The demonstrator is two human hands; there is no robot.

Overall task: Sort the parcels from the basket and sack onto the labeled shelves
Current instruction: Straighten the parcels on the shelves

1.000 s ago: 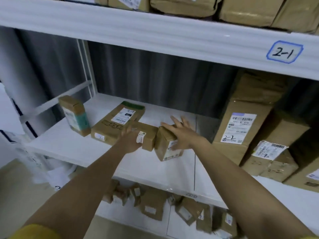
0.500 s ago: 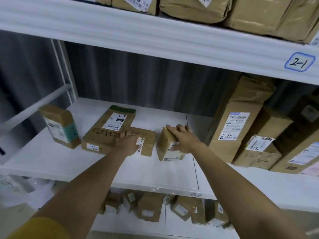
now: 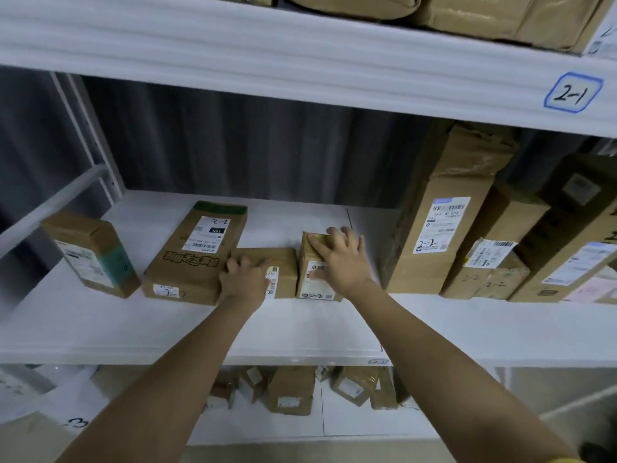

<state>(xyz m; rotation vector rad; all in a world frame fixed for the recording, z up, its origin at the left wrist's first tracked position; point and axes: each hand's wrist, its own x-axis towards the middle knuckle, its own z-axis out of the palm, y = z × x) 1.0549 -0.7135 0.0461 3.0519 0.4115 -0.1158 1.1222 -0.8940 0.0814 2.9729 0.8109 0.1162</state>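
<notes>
On the middle shelf, the left hand rests on a low flat parcel with fingers bent over its top, while the right hand lies on a small upright parcel just beside it, fingers spread across the top. Both hands cover much of the parcels' labels, and the parcels on the shelf below are blurred.
</notes>
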